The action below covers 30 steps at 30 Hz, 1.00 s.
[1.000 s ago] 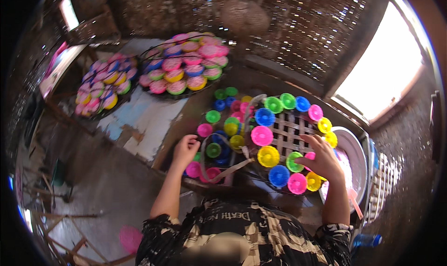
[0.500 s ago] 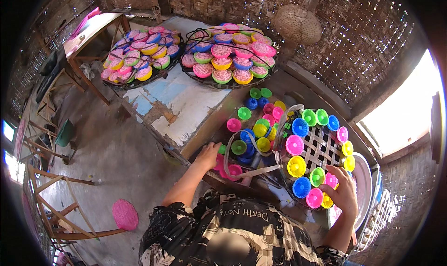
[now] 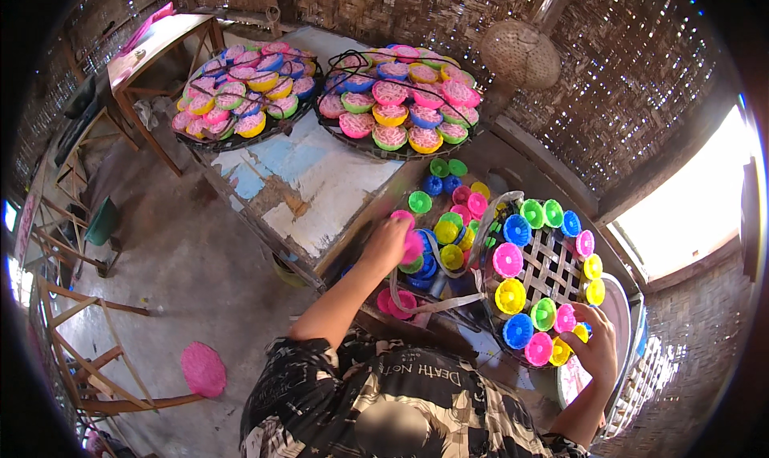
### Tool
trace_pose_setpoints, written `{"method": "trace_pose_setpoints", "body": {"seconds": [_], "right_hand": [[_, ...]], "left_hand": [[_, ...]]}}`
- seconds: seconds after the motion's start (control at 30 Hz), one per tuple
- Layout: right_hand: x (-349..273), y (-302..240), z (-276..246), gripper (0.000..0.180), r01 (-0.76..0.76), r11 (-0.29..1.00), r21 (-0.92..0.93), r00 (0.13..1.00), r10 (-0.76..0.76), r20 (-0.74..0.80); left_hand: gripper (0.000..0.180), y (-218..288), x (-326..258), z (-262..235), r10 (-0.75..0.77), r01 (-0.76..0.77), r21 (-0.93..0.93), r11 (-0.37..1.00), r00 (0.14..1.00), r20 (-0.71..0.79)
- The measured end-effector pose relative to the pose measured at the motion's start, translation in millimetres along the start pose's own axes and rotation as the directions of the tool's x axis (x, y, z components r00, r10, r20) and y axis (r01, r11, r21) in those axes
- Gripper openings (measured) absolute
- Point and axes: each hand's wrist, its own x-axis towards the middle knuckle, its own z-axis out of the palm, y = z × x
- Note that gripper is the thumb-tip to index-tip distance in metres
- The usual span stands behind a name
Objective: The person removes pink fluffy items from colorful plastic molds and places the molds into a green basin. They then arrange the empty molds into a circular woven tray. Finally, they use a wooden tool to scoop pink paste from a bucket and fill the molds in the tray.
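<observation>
Displaced since the preceding frame, from the table's front edge toward the loose cups [image 3: 452, 257], the left hand [image 3: 384, 246] is closed on pink fluted cups [image 3: 404, 218], blurred, their number uncertain. The right hand [image 3: 596, 347] curves over the round basket's [image 3: 551, 270] near right rim, thumb and fingers parted; whether they grip a cup cannot be told. Upright cups ring the basket's edge, exposing its slatted middle.
</observation>
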Motion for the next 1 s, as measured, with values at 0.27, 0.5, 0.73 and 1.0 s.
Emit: {"method": "trace_pose_setpoints", "body": {"seconds": [0.27,0.5,0.73,1.0], "right_hand": [[-7.1,-12.0,-8.5,0.049,0.038,0.999,0.019,0.998,-0.037,-0.042],[-26.4,9.3,-9.1,0.052,-0.021,0.999,0.036,0.995,0.025,-0.098],[-35.2,23.9,-5.1,0.052,-0.129,0.991,0.046,0.986,0.133,-0.096],[-35.4,23.8,-1.4,0.052,-0.180,0.984,0.011,0.980,0.180,-0.084]], "left_hand": [[0.021,6.5,132.1,79.8,-0.101,0.031,-0.251,0.968,0.957,-0.272],[0.022,15.9,149.6,127.1,-0.214,0.201,-0.283,0.938,0.977,-0.016],[0.018,21.2,145.5,135.5,0.101,-0.094,-0.057,0.994,0.985,0.142],[0.019,-6.4,172.1,114.4,-0.005,-0.034,0.219,0.975,0.984,0.176]]}}
